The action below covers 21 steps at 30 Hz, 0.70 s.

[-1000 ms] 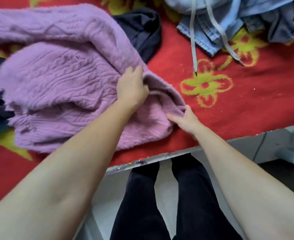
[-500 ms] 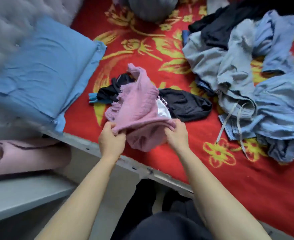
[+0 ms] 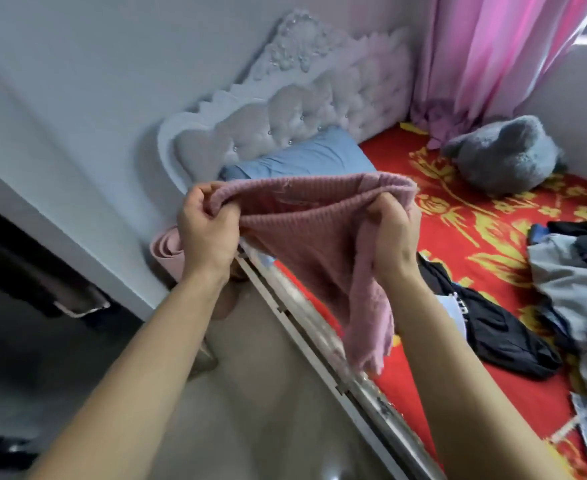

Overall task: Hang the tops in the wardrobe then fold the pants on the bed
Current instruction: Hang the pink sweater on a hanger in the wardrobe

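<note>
Head view, left to right: a dark piece of furniture (image 3: 25, 271) stands at the far left, too dim to tell whether it is the wardrobe. A rolled pink mat (image 3: 165, 247) lies on the floor by the headboard. The left hand (image 3: 209, 230) has its grip closed on one side of the pink knitted top (image 3: 306, 244), fingers curled round a bunched ribbed edge. The top is held up in the air over the side rail of the bed (image 3: 475, 244), with its ribbed opening stretched between both hands. A loose length hangs down towards the rail; whether it touches I cannot tell. The right hand (image 3: 394, 233) grips the other side of the same edge in the same way. Further right, a black garment (image 3: 499, 327) and a heap of grey and blue clothes (image 3: 569, 271) lie on the red sheet.

The step in hand looks like readying this top for hanging. To do it well, I would find the shoulders rather than carry it by the stretched edge, since loose knit likely pulls out of shape. I would also gather the hanging length so it cannot catch on the rail, and fetch a hanger; none shows here.
</note>
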Tool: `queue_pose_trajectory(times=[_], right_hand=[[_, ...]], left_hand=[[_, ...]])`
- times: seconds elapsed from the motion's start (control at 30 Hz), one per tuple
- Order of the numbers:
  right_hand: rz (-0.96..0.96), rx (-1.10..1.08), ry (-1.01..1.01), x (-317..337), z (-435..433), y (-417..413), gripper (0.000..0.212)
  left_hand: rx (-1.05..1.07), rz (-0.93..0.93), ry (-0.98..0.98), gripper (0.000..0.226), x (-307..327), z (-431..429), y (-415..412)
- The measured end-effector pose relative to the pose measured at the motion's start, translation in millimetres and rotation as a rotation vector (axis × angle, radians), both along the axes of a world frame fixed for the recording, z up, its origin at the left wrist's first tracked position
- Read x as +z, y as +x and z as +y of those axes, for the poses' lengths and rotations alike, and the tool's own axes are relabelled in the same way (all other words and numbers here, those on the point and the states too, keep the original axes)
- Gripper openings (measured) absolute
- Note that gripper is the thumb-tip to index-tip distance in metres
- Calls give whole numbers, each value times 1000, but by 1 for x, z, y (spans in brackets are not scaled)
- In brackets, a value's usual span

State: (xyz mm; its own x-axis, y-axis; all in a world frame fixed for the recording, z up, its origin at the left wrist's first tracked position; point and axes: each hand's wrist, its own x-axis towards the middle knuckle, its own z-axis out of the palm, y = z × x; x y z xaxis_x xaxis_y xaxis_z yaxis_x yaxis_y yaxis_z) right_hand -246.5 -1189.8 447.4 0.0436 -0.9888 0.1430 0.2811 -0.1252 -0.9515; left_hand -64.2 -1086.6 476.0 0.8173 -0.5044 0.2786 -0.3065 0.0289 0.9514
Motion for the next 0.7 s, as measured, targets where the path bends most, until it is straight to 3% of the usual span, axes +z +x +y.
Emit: queue_pose_trajectory(times=[0.3, 0.43, 0.5, 0.6, 0.7], right_hand=[[198, 317, -251, 35, 213, 208, 21], [282, 485, -311, 39, 285, 299, 50], [328, 570, -304, 42, 317, 340, 47], [375, 690, -318, 43, 358, 402, 21], [354, 782, -327, 42, 389, 463, 18]], left_hand=[[128, 131, 60, 16, 14, 268, 184], [292, 143, -4, 13, 20, 365, 248], [359, 133, -19, 11, 25, 404, 278], [463, 131, -40, 9, 30, 453, 326], [530, 129, -82, 10, 30, 488, 374]])
